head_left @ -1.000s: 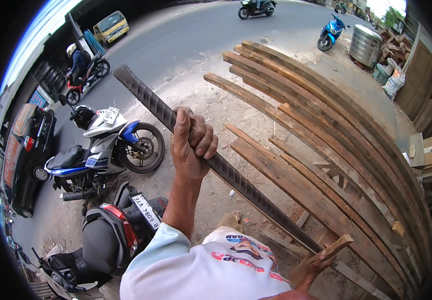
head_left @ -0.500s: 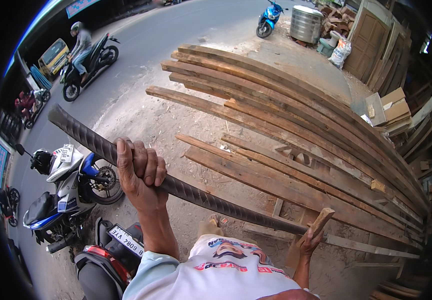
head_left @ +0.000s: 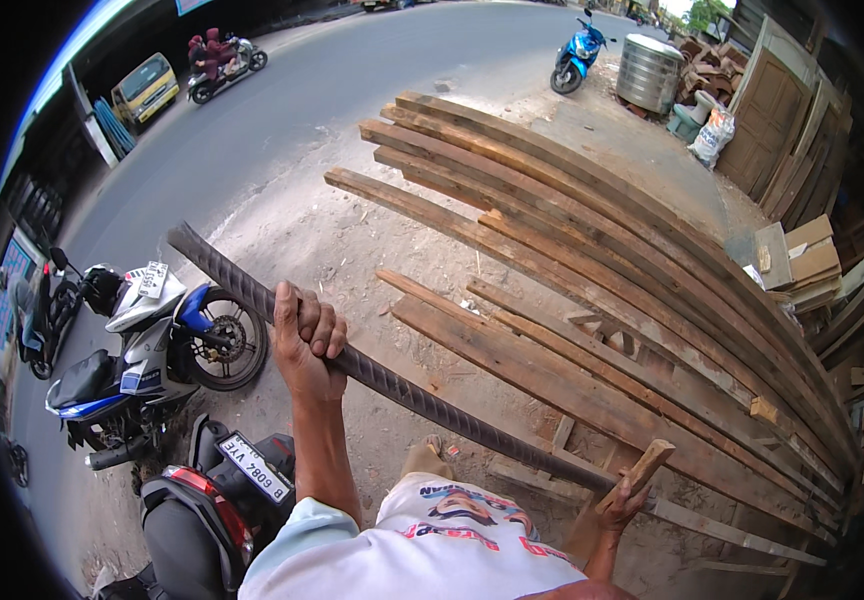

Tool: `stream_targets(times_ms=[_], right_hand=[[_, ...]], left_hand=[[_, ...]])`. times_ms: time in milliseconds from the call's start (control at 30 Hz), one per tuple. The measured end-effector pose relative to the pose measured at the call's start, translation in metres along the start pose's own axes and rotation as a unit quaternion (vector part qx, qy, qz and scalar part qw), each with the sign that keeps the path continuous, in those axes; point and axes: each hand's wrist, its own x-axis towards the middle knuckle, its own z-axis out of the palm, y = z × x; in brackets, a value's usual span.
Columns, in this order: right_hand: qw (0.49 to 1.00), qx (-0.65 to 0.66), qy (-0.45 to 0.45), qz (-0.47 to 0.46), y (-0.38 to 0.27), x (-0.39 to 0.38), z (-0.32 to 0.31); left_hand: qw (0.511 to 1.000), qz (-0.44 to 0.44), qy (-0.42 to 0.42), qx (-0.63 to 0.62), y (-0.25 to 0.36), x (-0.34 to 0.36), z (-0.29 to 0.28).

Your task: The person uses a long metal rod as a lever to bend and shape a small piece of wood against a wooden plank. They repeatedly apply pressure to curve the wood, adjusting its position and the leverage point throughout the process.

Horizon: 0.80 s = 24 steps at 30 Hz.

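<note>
My left hand is closed around a long dark ribbed steel bar, near its upper end. The bar slants down to the right across the front of my body. Its lower end meets a short wooden block at my right hand. Fingers of that hand are wrapped round the block; whether they also grip the bar is hidden. Just beyond both hands lie several long wooden beams, side by side on wooden supports.
A blue-and-white motorcycle and a black one are parked at my left. Beyond the beams stand a blue scooter, a metal tank and a white sack. Cardboard boxes lie at the right. Riders pass on the road.
The view has shifted, so the beams and parked motorcycles sit a little farther right. The grey-clad rider has left the upper road, while the maroon-clad riders have moved along it. My grips look the same.
</note>
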Motion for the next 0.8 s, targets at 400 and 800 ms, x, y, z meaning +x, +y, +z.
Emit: stream_targets(times_ms=[400,800], right_hand=[[1.000,-0.020,0.011,-0.012,-0.009,-0.011,0.007],[0.952,0.194,0.229,0.063,-0.010,-0.012,-0.070]], left_hand=[[0.998,-0.016,0.062,-0.023,-0.018,0.010,-0.114],[0.968,-0.026,-0.226,-0.108,-0.046,-0.075,0.005]])
